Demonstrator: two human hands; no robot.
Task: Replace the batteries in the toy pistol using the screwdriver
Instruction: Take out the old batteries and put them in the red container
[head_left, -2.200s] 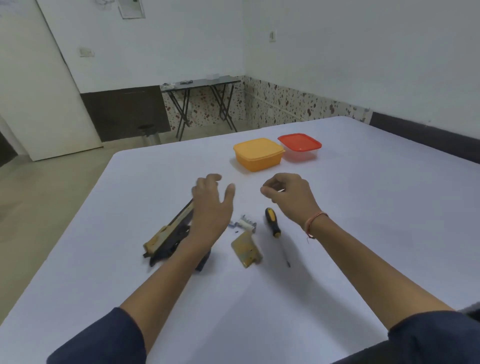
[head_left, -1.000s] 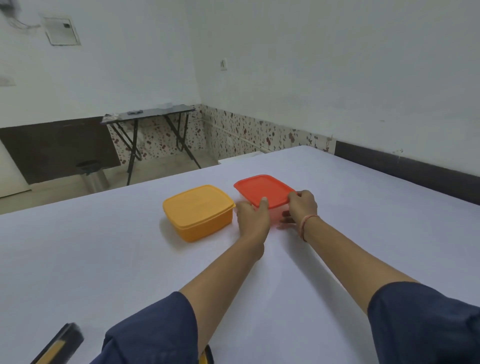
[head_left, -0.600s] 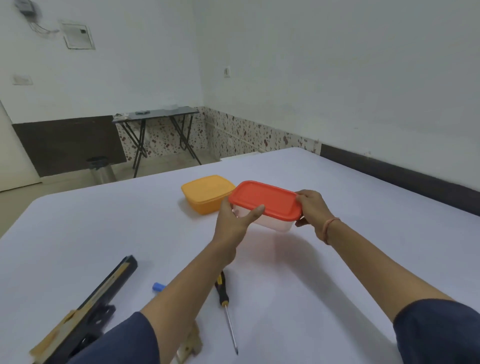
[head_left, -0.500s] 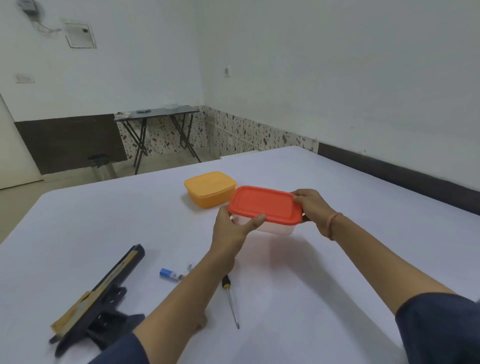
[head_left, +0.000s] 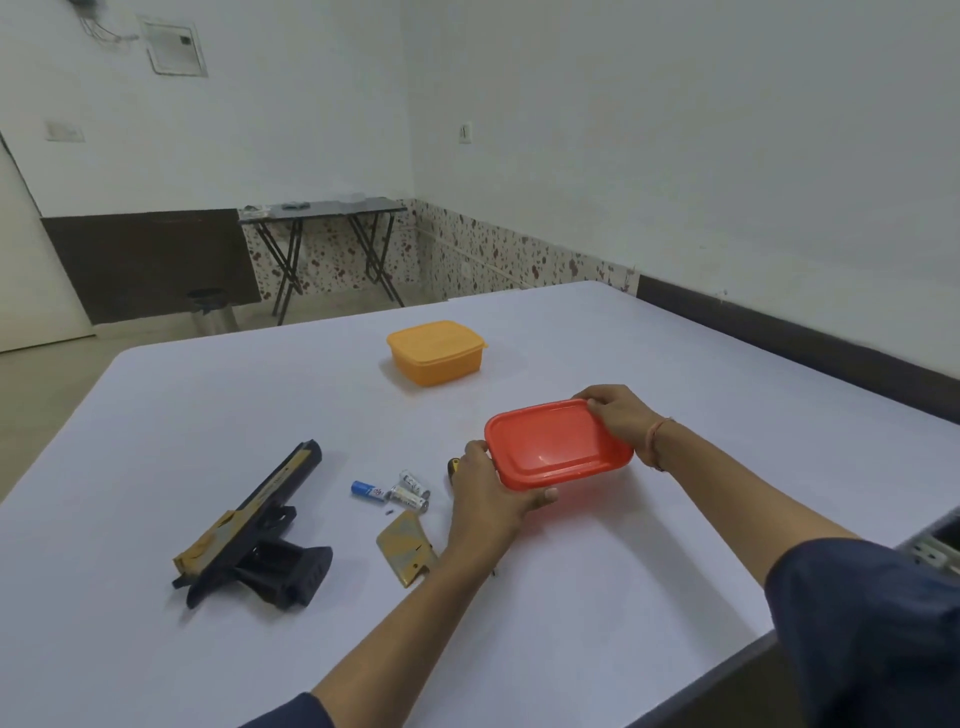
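A box with a red lid (head_left: 557, 447) is gripped at both ends, my left hand (head_left: 488, 493) on its near left corner and my right hand (head_left: 618, 415) on its far right corner. The black and gold toy pistol (head_left: 254, 525) lies on its side at the left of the white table (head_left: 208, 415). Its gold battery cover (head_left: 408, 545) rests beside my left wrist. Three loose batteries (head_left: 395, 491) and a tiny screw (head_left: 387, 512) lie between pistol and box. Only the yellow tip of the screwdriver handle (head_left: 453, 464) shows behind my left hand.
An orange lidded box (head_left: 435, 351) stands farther back on the table. The table's right edge runs close past my right forearm, with a grey frame (head_left: 935, 553) beyond it. A folding table and a metal bin stand on the floor by the far wall.
Both hands left the parts, reached to the far red-lidded box, lifted it and brought it nearer and lower, close to the batteries. The view has tilted back down onto the pistol.
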